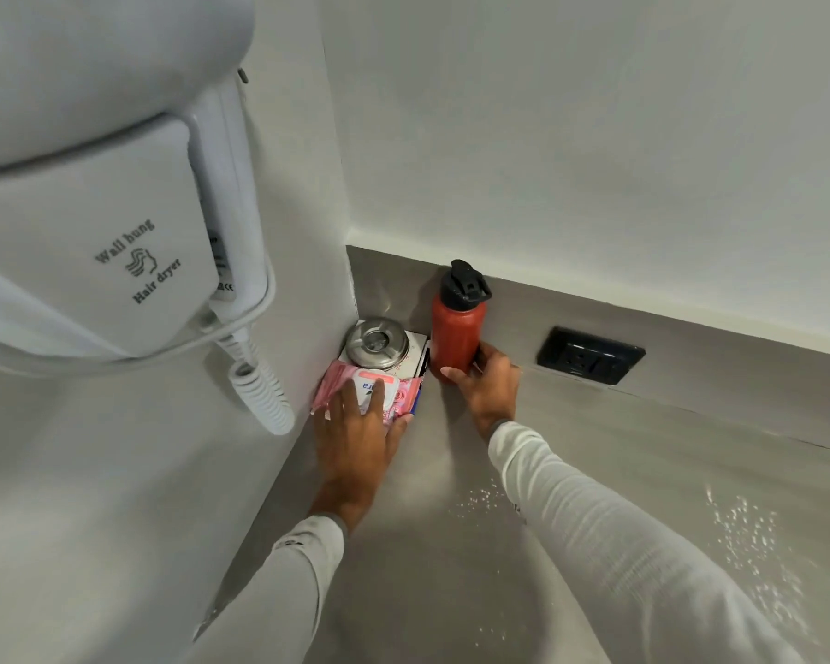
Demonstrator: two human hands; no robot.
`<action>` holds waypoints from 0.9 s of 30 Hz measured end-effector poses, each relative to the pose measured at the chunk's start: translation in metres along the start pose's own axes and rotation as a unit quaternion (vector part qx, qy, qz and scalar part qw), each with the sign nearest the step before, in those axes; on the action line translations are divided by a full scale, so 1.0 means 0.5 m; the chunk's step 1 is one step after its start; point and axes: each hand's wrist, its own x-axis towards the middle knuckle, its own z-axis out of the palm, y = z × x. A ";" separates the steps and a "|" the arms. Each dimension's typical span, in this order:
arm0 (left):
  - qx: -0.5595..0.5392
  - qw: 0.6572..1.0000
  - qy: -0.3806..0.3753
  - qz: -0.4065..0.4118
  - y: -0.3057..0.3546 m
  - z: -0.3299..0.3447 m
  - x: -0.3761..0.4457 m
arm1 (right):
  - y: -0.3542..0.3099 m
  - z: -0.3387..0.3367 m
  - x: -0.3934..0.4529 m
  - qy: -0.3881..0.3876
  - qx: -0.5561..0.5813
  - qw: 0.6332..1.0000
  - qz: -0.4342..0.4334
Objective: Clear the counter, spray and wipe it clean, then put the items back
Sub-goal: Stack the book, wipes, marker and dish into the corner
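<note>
Handling properties of the items in the counter's far-left corner. Red water bottle (456,337): rigid, smooth-walled, probably metal, likely heavy if filled and somewhat slippery on its painted body; a wrap around the lower body gives the securest hold, though the black flip-top lid (466,280) carries a loop that could also serve. It stands upright against the backsplash, just beside the boxed items. The right hand (487,388) is curled around its base, thumb in front, fingers behind, closed on it. Pink wet-wipes pack (384,393): soft, light, crinkly film with a stiff white flap; it would deform under a pinch, so a flat, broad grasp suits it. It lies on a white box (418,352) in the corner. The left hand (355,433) rests flat on it, fingers spread, thumb at its right edge; no closed grip is evident. Steel ashtray (377,342): hard, shiny, round, sitting behind the pack. The grey counter (451,543) shows glinting wet speckles near the right sleeve.
</note>
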 end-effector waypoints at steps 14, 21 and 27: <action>-0.044 0.988 0.069 0.133 0.265 -0.025 -0.139 | 0.199 -0.375 -0.160 0.030 -0.444 0.879 -0.172; -0.022 0.977 0.054 0.206 0.583 0.001 -0.274 | 0.334 -0.706 -0.203 0.070 -0.457 0.864 -0.201; -0.064 0.978 0.012 0.200 0.945 0.006 -0.404 | 0.475 -1.019 -0.249 0.149 -0.371 0.904 -0.155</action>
